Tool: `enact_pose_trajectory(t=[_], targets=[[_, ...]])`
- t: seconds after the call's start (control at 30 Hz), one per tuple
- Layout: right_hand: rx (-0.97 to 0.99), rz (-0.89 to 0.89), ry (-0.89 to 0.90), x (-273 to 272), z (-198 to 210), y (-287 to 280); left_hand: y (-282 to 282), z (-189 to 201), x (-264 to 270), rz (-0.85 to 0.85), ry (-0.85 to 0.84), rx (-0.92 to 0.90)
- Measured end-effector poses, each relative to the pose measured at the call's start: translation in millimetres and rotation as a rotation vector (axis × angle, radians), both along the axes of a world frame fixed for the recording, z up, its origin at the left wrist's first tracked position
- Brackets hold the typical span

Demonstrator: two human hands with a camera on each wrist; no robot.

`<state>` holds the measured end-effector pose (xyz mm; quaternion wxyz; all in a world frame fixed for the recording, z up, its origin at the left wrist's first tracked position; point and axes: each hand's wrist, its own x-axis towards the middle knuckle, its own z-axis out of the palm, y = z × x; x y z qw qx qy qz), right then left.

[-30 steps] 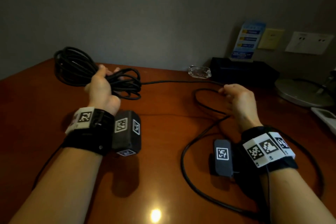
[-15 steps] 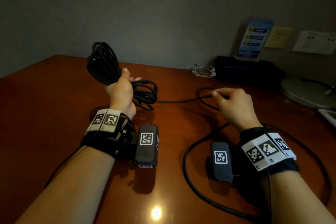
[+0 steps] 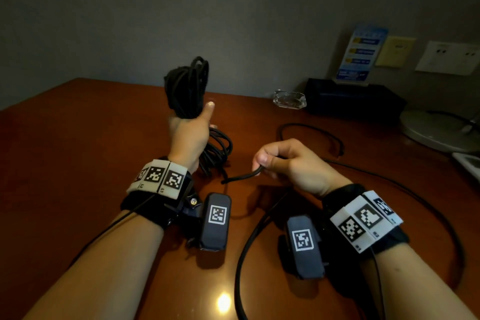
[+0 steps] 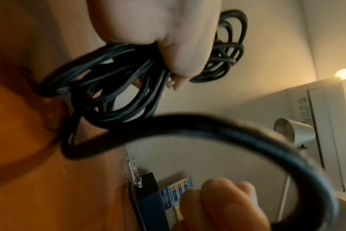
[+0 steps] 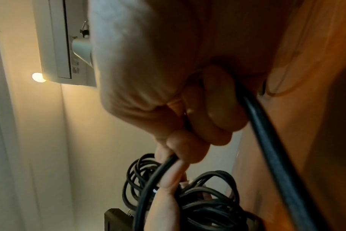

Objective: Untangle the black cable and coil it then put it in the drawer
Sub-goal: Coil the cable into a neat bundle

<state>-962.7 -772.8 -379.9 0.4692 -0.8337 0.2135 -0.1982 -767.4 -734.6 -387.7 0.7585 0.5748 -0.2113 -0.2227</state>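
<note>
Gripping a bundle of loops of the cable [image 3: 187,86], the left hand [image 3: 189,135] is held upright above the bench [image 3: 78,138], its fingers curled round the bundle; more loops hang below the fist. A single strand of the same cable is pinched by the right hand [image 3: 291,163] between thumb and curled fingers, near the left wrist. From that hand the loose cable is trailed across the bench in wide curves to the right and toward the near edge. At the back of the bench a glass ashtray [image 3: 289,99] is set just beside a black box [image 3: 353,97], with a card [image 3: 361,53] stood on it.
</note>
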Motion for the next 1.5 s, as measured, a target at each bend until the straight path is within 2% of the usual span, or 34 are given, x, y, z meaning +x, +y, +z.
enact_pose_trajectory(t=[0.1,0.23,0.37,0.57,0.7,0.8,1.03,1.1,1.17,1.27,1.43,1.5], targets=[[0.11,-0.01,-0.04,0.1,1.0,0.7,2.6,1.2,-7.1,-0.09,-0.245,-0.016],[0.199,-0.021,-0.079,1.4,4.2,2.4,5.9,4.0,-12.2,-0.223,-0.378,-0.014],[0.085,-0.085,-0.132,3.2,5.1,2.0,9.1,6.7,-19.7,-0.31,-0.42,-0.008],[-0.147,-0.373,-0.282,5.9,3.2,-2.2,17.7,12.8,-26.6,-0.505,-0.532,0.012],[-0.208,-0.482,-0.296,6.5,-1.4,-10.1,22.5,16.4,-27.6,-0.631,-0.562,0.082],[-0.209,-0.48,-0.316,6.6,0.2,-10.2,24.7,22.1,-33.8,-0.72,-0.559,0.114],[-0.197,-0.461,-0.334,8.2,5.9,-4.1,19.6,16.1,-31.4,-0.651,-0.515,0.135],[-0.077,-0.475,-0.379,9.1,5.3,-3.7,17.4,14.8,-33.4,-0.601,-0.483,0.137],[0.123,-0.468,-0.401,9.6,5.9,-1.1,14.5,12.8,-30.1,-0.487,-0.434,0.164],[0.27,-0.423,-0.326,9.1,6.8,1.1,11.9,10.0,-19.4,-0.329,-0.292,0.16],[0.306,-0.286,-0.134,2.4,10.1,2.6,10.7,13.6,0.2,-0.128,-0.009,0.098],[0.32,-0.272,-0.124,-3.8,11.7,0.5,13.4,16.2,14.8,-0.049,0.085,0.074]])
